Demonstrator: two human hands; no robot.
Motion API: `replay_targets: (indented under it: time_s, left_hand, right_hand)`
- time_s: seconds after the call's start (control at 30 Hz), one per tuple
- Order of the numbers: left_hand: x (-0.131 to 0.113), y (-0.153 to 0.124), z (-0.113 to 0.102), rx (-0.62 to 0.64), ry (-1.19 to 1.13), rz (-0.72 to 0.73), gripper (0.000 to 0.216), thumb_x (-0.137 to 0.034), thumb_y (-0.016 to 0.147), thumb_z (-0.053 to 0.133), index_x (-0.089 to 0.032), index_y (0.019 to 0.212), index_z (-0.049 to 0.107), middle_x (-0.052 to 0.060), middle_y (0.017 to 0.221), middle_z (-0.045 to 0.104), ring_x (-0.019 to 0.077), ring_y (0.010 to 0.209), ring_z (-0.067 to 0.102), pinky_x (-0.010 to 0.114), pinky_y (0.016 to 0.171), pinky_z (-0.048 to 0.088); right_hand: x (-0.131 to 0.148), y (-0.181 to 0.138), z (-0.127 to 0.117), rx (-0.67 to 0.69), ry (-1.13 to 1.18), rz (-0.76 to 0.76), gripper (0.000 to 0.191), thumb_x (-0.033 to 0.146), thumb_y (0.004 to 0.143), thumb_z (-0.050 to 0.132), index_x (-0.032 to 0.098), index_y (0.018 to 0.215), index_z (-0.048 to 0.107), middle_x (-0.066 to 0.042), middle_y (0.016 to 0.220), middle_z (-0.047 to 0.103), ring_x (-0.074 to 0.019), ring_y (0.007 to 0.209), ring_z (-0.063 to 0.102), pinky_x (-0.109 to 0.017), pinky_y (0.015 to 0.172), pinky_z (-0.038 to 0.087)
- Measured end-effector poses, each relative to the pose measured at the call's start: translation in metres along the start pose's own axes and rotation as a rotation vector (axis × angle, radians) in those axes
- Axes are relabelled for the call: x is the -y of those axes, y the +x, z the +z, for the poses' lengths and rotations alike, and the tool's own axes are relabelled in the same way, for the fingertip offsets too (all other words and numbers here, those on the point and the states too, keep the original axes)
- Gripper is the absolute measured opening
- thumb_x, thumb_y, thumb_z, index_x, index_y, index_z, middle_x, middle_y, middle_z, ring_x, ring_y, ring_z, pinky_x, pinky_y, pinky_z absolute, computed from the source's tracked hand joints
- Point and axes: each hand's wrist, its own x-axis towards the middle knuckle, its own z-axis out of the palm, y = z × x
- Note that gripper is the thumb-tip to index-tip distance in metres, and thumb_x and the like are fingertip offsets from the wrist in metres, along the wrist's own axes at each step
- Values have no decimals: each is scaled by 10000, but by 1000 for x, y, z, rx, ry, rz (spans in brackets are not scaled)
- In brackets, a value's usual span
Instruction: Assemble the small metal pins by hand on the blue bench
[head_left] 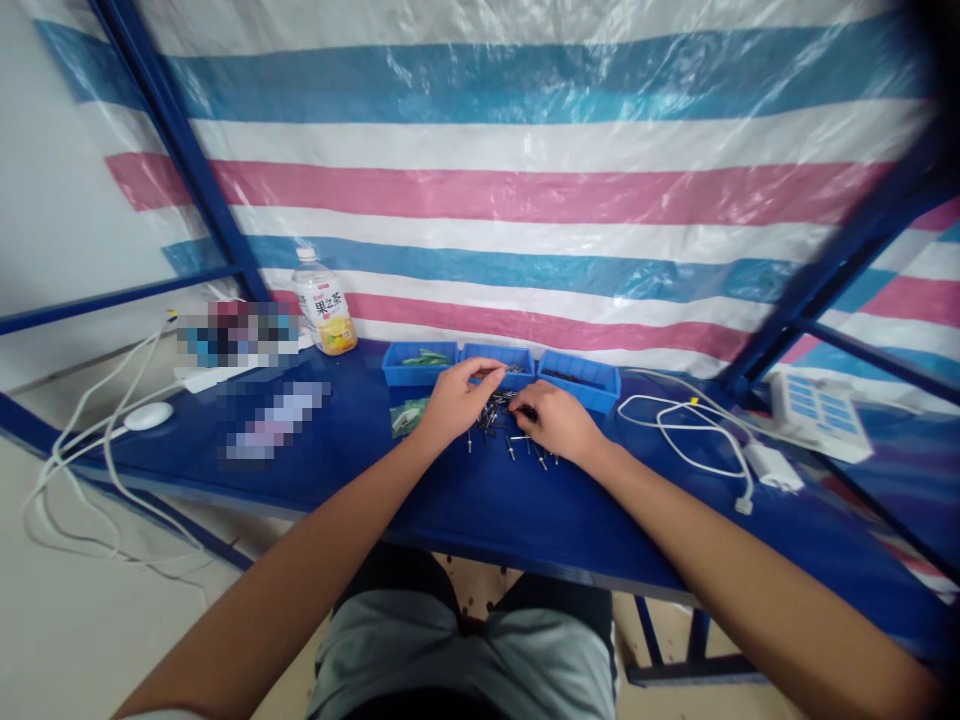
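Note:
A loose pile of small metal pieces that look like blind rivets (493,412) lies on the blue table in front of three blue bins. Above the front edge of the middle bin (517,354) is my left hand (463,398), thumb and fingertips brought together; whatever they hold is too small to make out. My right hand (551,415) curls down at the pile's right side with its fingers closed, their tips touching the pieces and partly hidden. Several stray rivets (541,457) lie below it. The middle bin holds similar silver pieces.
The left bin (405,374) holds green packets, and the right bin (600,396) dark small parts. A green-and-clear bag (406,418) lies by my left wrist. A drink bottle (327,310) stands behind left. White cables (690,462), a charger (772,467) and a power strip (821,417) are right.

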Motion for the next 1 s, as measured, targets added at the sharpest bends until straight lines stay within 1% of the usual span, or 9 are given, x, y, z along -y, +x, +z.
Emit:
replay_targets:
  time_s: [0.13,0.27,0.33,0.43,0.53,0.63,0.73,0.9,1.0]
  left_hand:
    - [-3,-1,0,10,18,4,250,-396,978,658,-221,1108,781,70,1144,793,227,1038,736,356,899,601]
    - [-5,-1,0,9,31,-12,238,-382,980,657,-219,1095,785,68,1134,796,217,1010,735,321,823,603]
    - [-6,-2,0,10,39,-13,242,-382,984,652,-217,1102,784,65,1139,796,212,1009,737,315,829,602]
    - [-7,-3,0,52,66,-16,263,-394,990,641,-209,1111,783,65,1110,804,210,971,747,316,832,608]
    - [-10,-5,0,112,104,-6,253,-386,989,642,-210,1105,783,56,1071,811,208,932,755,315,828,616]
    - [-10,-6,1,128,115,7,231,-368,986,648,-213,1092,781,52,1062,812,203,912,762,324,850,622]
    - [-7,-6,2,138,77,17,227,-358,979,659,-211,1111,772,59,1068,811,205,928,772,347,885,628]
    - [3,-4,5,147,-73,5,283,-331,961,688,-198,1207,731,101,1159,796,232,1059,769,398,975,616]
    - [5,-4,6,142,-103,-9,304,-347,961,689,-198,1224,720,112,1180,788,239,1086,762,404,972,615]
  right_hand:
    - [-3,1,-2,-88,123,65,224,96,886,673,236,1031,771,-45,1013,804,-252,950,728,-405,884,566]
    - [-6,2,-5,-147,152,106,226,139,924,663,270,1046,801,-29,1041,822,-255,947,765,-409,894,576]
    - [-5,2,-6,-188,182,140,195,167,919,678,265,1030,806,-30,1021,827,-250,923,774,-390,866,582]
    - [-3,3,-5,-250,318,219,154,212,897,706,239,1029,782,-30,968,827,-223,858,775,-344,779,579]
    - [-2,5,-4,-296,462,288,205,249,871,729,226,1074,746,-32,947,821,-204,814,757,-319,725,560]
    - [-2,6,-4,-310,521,307,236,277,865,731,223,1095,734,-40,952,815,-199,809,743,-321,726,552]
    - [-2,5,-4,-305,529,298,264,282,866,726,224,1123,730,-37,949,812,-197,822,741,-319,733,551]
    - [4,3,-5,-237,434,226,364,244,875,674,223,1235,721,-12,905,803,-168,705,706,-306,690,547]
    - [8,3,-7,-243,399,209,357,215,871,642,227,1215,738,-10,912,807,-172,712,712,-307,699,559]
